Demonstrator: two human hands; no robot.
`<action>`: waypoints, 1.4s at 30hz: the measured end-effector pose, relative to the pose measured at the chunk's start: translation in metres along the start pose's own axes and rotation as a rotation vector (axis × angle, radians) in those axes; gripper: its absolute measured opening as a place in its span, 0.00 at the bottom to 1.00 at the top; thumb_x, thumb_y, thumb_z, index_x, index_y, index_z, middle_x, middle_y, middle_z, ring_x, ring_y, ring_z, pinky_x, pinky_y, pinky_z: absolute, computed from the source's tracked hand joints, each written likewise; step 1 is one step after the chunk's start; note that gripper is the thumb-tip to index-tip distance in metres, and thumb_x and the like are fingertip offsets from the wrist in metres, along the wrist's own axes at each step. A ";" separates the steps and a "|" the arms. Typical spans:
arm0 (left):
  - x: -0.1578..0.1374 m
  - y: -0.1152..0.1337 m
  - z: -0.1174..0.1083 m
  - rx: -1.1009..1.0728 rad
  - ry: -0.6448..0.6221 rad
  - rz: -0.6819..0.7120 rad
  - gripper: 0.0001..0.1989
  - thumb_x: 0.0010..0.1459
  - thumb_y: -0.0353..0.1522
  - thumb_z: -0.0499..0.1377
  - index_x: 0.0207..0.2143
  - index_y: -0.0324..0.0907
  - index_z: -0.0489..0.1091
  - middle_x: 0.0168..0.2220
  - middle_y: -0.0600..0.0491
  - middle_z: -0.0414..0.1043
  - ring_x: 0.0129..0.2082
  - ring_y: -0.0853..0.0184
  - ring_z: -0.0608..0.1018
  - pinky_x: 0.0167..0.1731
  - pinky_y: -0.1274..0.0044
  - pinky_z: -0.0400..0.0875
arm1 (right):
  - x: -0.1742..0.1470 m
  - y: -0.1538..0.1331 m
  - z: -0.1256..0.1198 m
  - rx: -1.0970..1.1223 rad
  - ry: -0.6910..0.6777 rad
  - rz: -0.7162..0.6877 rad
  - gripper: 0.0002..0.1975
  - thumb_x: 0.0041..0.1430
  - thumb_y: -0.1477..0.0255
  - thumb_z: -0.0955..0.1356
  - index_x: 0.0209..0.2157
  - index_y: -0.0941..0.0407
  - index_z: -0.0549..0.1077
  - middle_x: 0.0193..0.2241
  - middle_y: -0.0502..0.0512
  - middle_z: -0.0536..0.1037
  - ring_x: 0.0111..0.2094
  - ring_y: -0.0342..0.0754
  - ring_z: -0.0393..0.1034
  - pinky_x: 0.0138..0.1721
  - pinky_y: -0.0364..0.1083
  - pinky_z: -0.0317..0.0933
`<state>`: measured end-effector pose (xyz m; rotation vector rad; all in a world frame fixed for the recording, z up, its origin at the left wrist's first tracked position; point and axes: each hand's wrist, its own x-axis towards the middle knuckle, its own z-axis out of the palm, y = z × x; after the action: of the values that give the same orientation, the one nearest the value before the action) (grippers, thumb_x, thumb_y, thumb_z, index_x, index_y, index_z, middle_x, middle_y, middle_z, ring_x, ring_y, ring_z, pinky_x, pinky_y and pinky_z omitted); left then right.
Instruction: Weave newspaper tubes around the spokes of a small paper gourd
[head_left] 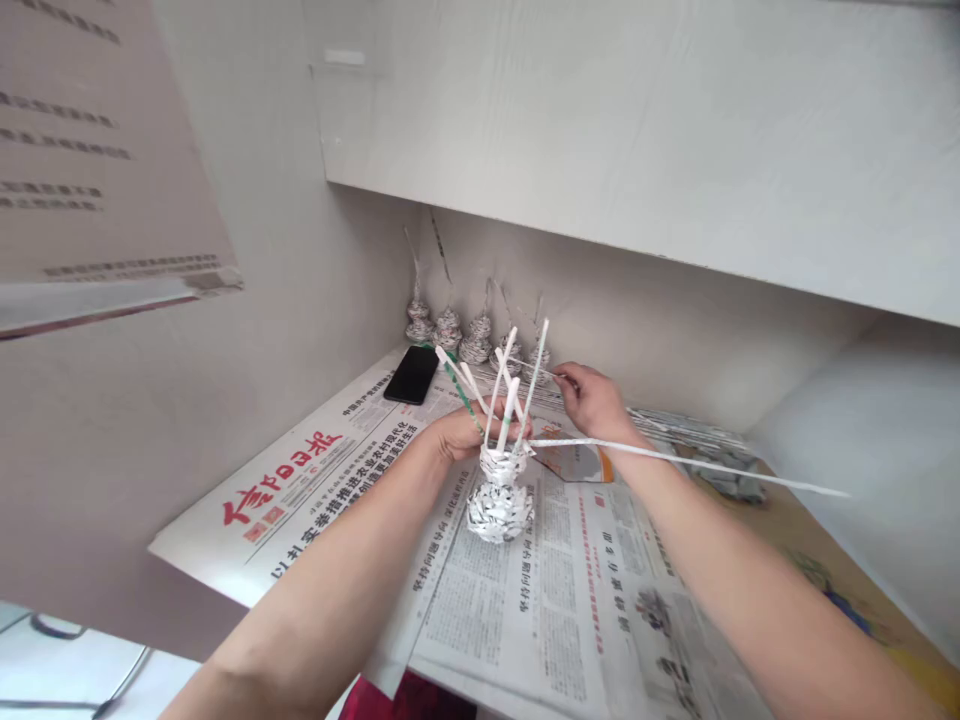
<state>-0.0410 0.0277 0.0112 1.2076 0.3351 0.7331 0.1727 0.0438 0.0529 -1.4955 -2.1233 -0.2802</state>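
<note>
A small gourd-shaped piece woven from rolled newspaper (501, 512) stands on the newspaper sheet, with several stiff paper rods (508, 415) sticking up from its neck. My left hand (469, 430) is closed round the far side of that neck, and its fingertips are partly hidden behind the rods. To the right, my right hand (591, 395) pinches a thin paper strip (536, 368) that runs left toward the rods. Another long paper strip (697, 460) reaches out from the neck to the right, passing across my right wrist.
Several finished-looking woven gourds (475, 340) line the back wall. A black phone (411, 375) lies at the left on the newspaper (330, 500). Bundled paper rods (690, 428) lie at the back right. A white overhead panel (637, 130) hangs low above the table.
</note>
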 end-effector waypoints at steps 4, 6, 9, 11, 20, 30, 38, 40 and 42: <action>0.001 0.003 0.001 -0.057 0.115 0.049 0.15 0.37 0.32 0.72 0.25 0.35 0.71 0.21 0.54 0.71 0.21 0.72 0.73 0.24 0.80 0.66 | -0.018 -0.005 -0.046 -0.088 0.067 -0.080 0.14 0.63 0.67 0.61 0.41 0.52 0.78 0.35 0.56 0.80 0.38 0.51 0.72 0.40 0.47 0.61; 0.002 0.003 0.001 -0.083 0.184 0.061 0.15 0.36 0.32 0.72 0.25 0.35 0.71 0.22 0.54 0.72 0.21 0.72 0.73 0.24 0.80 0.66 | -0.031 -0.011 -0.066 -0.127 0.037 -0.095 0.13 0.62 0.68 0.62 0.40 0.52 0.78 0.35 0.54 0.79 0.36 0.50 0.72 0.38 0.46 0.62; 0.003 0.001 -0.001 -0.085 0.245 0.028 0.14 0.35 0.30 0.72 0.25 0.35 0.72 0.21 0.55 0.72 0.21 0.73 0.72 0.25 0.80 0.66 | -0.050 -0.024 -0.093 -0.105 0.056 -0.087 0.12 0.61 0.69 0.64 0.37 0.53 0.79 0.32 0.53 0.79 0.33 0.47 0.72 0.34 0.44 0.61; 0.004 0.001 -0.001 -0.081 0.249 -0.004 0.15 0.33 0.28 0.72 0.25 0.35 0.72 0.21 0.55 0.72 0.20 0.73 0.72 0.24 0.80 0.66 | -0.061 -0.033 -0.107 -0.085 0.074 -0.082 0.10 0.62 0.68 0.64 0.36 0.52 0.79 0.31 0.51 0.79 0.31 0.46 0.72 0.32 0.43 0.61; 0.002 0.008 0.007 -0.076 0.265 -0.057 0.12 0.33 0.23 0.70 0.23 0.34 0.72 0.19 0.55 0.71 0.18 0.74 0.71 0.22 0.80 0.64 | -0.095 -0.051 -0.118 -0.150 0.030 -0.240 0.10 0.64 0.68 0.63 0.39 0.51 0.78 0.34 0.52 0.78 0.37 0.47 0.71 0.39 0.46 0.62; 0.010 0.001 0.001 -0.036 0.464 0.025 0.11 0.33 0.26 0.70 0.19 0.36 0.70 0.17 0.56 0.70 0.18 0.73 0.71 0.22 0.80 0.64 | -0.097 -0.038 -0.116 -0.310 0.123 -0.347 0.10 0.63 0.71 0.65 0.41 0.53 0.78 0.32 0.53 0.78 0.34 0.47 0.70 0.39 0.47 0.61; 0.011 0.000 0.007 -0.013 0.473 0.039 0.11 0.33 0.27 0.70 0.19 0.37 0.70 0.17 0.56 0.69 0.18 0.73 0.70 0.23 0.79 0.65 | -0.093 -0.039 -0.104 -0.429 0.168 -0.364 0.08 0.62 0.72 0.66 0.39 0.53 0.78 0.29 0.51 0.77 0.33 0.46 0.68 0.37 0.44 0.60; 0.011 -0.001 0.007 -0.012 0.462 0.038 0.11 0.32 0.27 0.70 0.19 0.37 0.70 0.17 0.57 0.69 0.18 0.73 0.69 0.23 0.79 0.65 | -0.092 -0.041 -0.102 -0.438 0.166 -0.359 0.09 0.62 0.72 0.66 0.38 0.53 0.78 0.29 0.51 0.76 0.32 0.46 0.67 0.36 0.44 0.59; 0.011 -0.002 0.006 -0.013 0.471 0.039 0.11 0.33 0.27 0.70 0.19 0.37 0.70 0.17 0.57 0.69 0.18 0.74 0.69 0.23 0.79 0.65 | -0.091 -0.042 -0.101 -0.441 0.161 -0.355 0.09 0.63 0.71 0.65 0.38 0.53 0.78 0.28 0.51 0.76 0.32 0.46 0.67 0.36 0.44 0.59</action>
<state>-0.0287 0.0303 0.0135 1.0216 0.6952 1.0523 0.1874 -0.0914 0.0957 -1.2477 -2.2796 -1.0177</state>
